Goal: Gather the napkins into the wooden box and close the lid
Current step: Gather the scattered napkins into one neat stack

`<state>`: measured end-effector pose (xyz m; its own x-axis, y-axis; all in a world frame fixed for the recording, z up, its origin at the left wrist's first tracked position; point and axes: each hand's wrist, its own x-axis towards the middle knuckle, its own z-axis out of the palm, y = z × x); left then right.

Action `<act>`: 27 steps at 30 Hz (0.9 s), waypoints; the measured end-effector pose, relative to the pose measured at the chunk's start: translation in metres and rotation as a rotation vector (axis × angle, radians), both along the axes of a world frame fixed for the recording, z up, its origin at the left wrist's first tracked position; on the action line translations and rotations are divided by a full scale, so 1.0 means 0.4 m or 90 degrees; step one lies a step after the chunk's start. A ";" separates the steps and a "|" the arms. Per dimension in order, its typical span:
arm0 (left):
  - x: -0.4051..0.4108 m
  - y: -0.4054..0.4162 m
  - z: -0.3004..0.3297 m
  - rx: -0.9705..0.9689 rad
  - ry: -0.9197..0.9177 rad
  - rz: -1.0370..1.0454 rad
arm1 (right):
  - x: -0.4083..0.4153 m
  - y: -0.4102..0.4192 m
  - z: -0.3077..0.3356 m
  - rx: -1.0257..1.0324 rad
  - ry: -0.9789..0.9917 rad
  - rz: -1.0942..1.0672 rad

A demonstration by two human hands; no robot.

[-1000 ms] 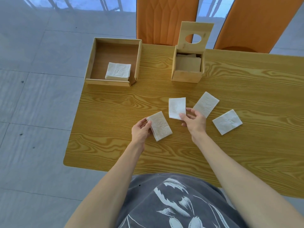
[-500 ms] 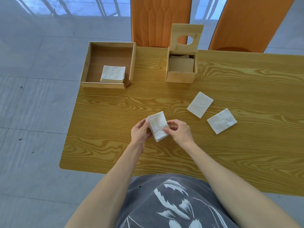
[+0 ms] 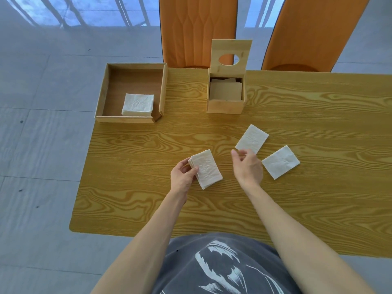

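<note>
We count two hands over the table [image 3: 131,200]. Our left hand [image 3: 182,178] pinches a small stack of napkins [image 3: 205,169] by its left edge, thumb on top and fingers beneath, with the stack jutting out to the right of the palm; how many sheets are in it we cannot tell. Our right hand [image 3: 247,166] hovers just right of that stack, holding nothing, with fingers loosely curled and thumb and forefinger parted. Two loose napkins lie on the table: one [image 3: 252,138] just beyond the right hand's fingertips, the other [image 3: 281,161] just to its right. Further off, beyond both hands, stand two wooden containers. The wooden box [image 3: 225,106], ahead of the right hand, has its lid [image 3: 231,47] raised upright and brownish sheets inside. The open tray [image 3: 129,119], ahead and left of the left hand, holds one pile of white napkins [image 3: 138,104]. Two orange chairs [image 3: 197,28] stand past the far edge.
</note>
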<state>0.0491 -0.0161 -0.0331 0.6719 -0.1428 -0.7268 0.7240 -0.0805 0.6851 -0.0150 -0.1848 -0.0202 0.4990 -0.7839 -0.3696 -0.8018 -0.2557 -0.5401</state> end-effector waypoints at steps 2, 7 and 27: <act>0.002 -0.004 0.000 -0.003 0.003 0.005 | 0.016 -0.052 0.007 0.008 0.014 -0.065; 0.009 -0.017 0.000 -0.015 0.008 0.021 | 0.040 -0.127 0.004 0.011 0.061 -0.110; 0.015 -0.025 -0.002 -0.026 0.006 0.017 | 0.046 -0.138 -0.012 0.010 0.092 -0.136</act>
<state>0.0550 -0.0263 -0.0340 0.6691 -0.1542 -0.7270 0.7319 -0.0327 0.6806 0.0034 -0.2400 -0.0249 0.2644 -0.8592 -0.4381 -0.9057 -0.0652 -0.4189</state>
